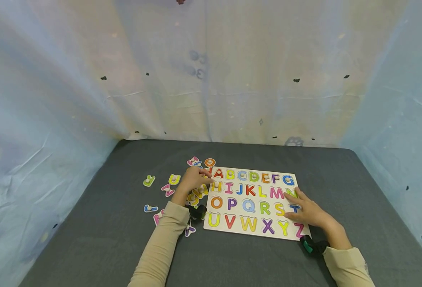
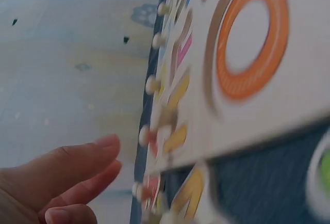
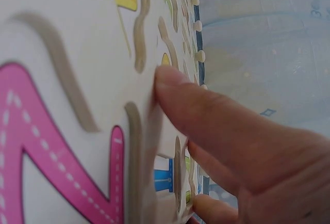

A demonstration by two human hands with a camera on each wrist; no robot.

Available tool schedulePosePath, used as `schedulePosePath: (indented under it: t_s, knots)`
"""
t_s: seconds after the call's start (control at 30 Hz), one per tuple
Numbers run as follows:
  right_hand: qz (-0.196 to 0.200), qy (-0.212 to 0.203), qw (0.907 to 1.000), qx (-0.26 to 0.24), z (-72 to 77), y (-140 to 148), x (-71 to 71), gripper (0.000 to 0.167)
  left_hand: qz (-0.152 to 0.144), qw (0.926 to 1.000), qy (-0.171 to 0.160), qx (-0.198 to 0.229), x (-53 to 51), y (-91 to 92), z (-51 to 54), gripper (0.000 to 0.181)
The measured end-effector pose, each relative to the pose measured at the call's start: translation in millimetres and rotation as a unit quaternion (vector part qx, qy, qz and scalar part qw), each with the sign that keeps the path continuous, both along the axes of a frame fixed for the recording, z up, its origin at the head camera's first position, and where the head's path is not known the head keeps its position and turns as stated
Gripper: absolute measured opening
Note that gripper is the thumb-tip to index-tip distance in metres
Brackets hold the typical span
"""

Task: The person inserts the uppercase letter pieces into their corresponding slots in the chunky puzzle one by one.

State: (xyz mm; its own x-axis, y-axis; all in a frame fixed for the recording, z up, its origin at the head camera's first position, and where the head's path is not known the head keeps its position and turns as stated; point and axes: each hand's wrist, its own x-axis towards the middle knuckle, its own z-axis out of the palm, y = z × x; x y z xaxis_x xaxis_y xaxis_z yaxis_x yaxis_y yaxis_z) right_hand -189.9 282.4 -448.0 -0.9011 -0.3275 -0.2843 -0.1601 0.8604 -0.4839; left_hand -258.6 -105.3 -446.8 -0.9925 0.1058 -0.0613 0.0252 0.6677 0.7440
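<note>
"What's the biggest thing there?"

"A pale patterned cloth (image 1: 239, 71), hanging well beyond the fingers of the left hand (image 1: 193, 179) and the right hand (image 1: 305, 210)."

"And beneath them?"

"A dark grey desk (image 1: 250, 259), spreading out on both sides of the fingers."

"Where's the letter board (image 1: 240, 211)?"

"Flat on the desk. The right fingers rest on its right-hand part; the left fingers are at its far left corner."

"How do the right fingers lie?"

"Spread, pinching nothing that I can see. The thumb tip is beside the yellow S (image 1: 279, 209), the blue T (image 1: 294, 208) sits between thumb and forefinger, and the pink M (image 1: 275, 193) is just left of the forefinger's tip."

"And the left ones?"

"Stretched out, loosely parted, with nothing visible in them. The left wrist view shows a gap between them and a red piece (image 2: 150, 188)."

"Any other loose pieces?"

"An orange O (image 1: 209, 162) just beyond the left fingers. To their left, a yellow U (image 1: 171, 181) and a pink Z-shaped piece (image 1: 167, 190), then a green Y (image 1: 148, 181) farther off. A blue J (image 1: 150, 208) lies left and nearer the person."

"The smallest things?"

"Wooden knobs (image 2: 153, 84) on the board's top row, right of the left fingers."
</note>
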Motion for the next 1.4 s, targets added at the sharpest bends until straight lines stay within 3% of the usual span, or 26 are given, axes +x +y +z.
schedulePosePath:
  t_s: [0.13,0.27,0.4,0.53,1.0,1.27,1.4]
  knots:
    - [-0.002,-0.003,1.0,-0.003,1.3,0,0.3,0.087,0.019,0.9995,0.027,0.005,-7.7,-14.1,3.3,0.02]
    - [-0.004,-0.002,1.0,-0.004,2.3,-1,0.7,0.087,0.064,0.9968,0.043,0.022,-18.2,-29.9,5.9,0.021]
    - [-0.006,0.001,1.0,0.0,1.8,-1,0.9,0.088,0.109,0.9928,0.045,0.018,-27.8,-44.0,6.4,0.024]
    - [-0.006,0.003,1.0,0.001,0.4,-1,1.4,0.089,0.136,0.9902,0.033,0.003,-36.7,-53.4,4.6,0.026]
    - [-0.005,0.002,1.0,-0.003,-0.2,0,0.9,0.087,0.167,0.985,-0.02,-0.039,-65.0,-56.7,4.3,0.033]
    - [-0.004,0.007,0.9999,-0.007,-0.7,0,1.1,0.084,0.18,0.9827,-0.044,-0.012,-67.2,-52.6,-3.7,0.037]
    - [0.0,0.011,0.9999,-0.009,-1.0,1,1.4,0.083,0.194,0.9798,-0.043,-0.022,-67.2,-51.3,-7.4,0.036]
